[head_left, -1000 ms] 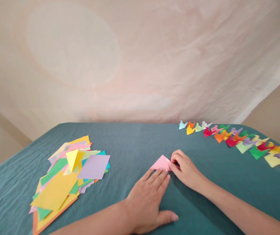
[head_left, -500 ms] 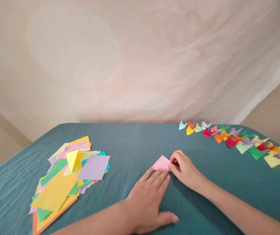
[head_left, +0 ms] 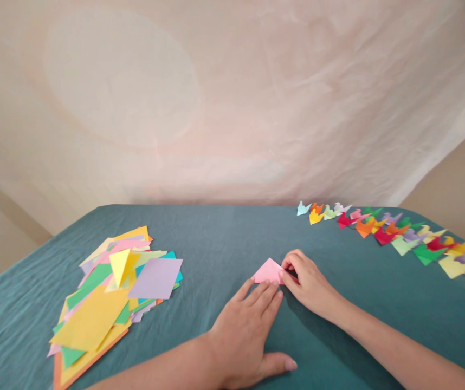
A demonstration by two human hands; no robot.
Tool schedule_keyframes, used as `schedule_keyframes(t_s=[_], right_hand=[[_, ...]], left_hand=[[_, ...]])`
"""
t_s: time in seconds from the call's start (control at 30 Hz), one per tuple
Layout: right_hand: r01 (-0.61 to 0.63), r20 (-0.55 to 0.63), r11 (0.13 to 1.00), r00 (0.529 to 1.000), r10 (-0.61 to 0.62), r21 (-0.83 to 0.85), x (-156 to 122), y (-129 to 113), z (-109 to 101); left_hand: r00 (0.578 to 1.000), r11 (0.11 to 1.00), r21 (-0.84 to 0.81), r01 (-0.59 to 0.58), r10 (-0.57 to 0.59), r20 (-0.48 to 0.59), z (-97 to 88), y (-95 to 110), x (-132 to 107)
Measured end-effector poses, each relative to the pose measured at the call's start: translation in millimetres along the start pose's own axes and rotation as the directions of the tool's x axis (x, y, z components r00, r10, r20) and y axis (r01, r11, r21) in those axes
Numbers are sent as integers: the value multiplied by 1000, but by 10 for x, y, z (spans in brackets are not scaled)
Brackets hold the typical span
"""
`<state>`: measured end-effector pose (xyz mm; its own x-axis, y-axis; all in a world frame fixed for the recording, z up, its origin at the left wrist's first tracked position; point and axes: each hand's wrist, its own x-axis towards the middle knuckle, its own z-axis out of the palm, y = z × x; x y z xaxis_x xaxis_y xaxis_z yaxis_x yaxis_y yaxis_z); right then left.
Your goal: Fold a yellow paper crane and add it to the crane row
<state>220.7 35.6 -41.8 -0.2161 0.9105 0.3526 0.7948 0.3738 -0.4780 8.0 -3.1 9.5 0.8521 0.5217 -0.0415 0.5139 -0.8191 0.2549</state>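
A folded pink paper lies on the teal cloth of the table, near the middle. My left hand lies flat on the cloth, fingers stretched out, with its fingertips pressing the near edge of the pink paper. My right hand is curled at the paper's right corner, its fingertips pinched on that corner.
A loose heap of coloured paper squares covers the left part of the table, one yellow sheet partly folded up. A row of several small folded paper figures runs along the right side to the edge. A pale sheet hangs behind.
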Motion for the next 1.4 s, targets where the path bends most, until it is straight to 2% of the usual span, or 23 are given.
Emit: schedule_keyframes(t_s=[0.77,0.87,0.93,1.0,1.1,1.4], right_hand=[[24,-46,999,999,-22,43,-24,10,-3],[79,-55,996,996,-77,32,-61,-60,-89],[157,-39,986,987,-158,-49,-101,-122,-171],[243,51,962,970,-239,-125,-146,-183,-252],[318,118,931,946,-301,-180,-205,-257,-333],[370,155,902,927,-342,-221,-246,-276,-293]], left_hand=[[1000,1000,-17,6,-7,-12,-44,12,8],[1000,1000,-29,12,-12,-14,-53,18,15],[1000,1000,-22,14,-15,-21,-53,22,22],[999,1000,-10,15,-16,-34,-52,25,31],[998,1000,-1,10,-10,-55,-55,30,44],[995,1000,-1,14,-14,-97,-55,42,66]])
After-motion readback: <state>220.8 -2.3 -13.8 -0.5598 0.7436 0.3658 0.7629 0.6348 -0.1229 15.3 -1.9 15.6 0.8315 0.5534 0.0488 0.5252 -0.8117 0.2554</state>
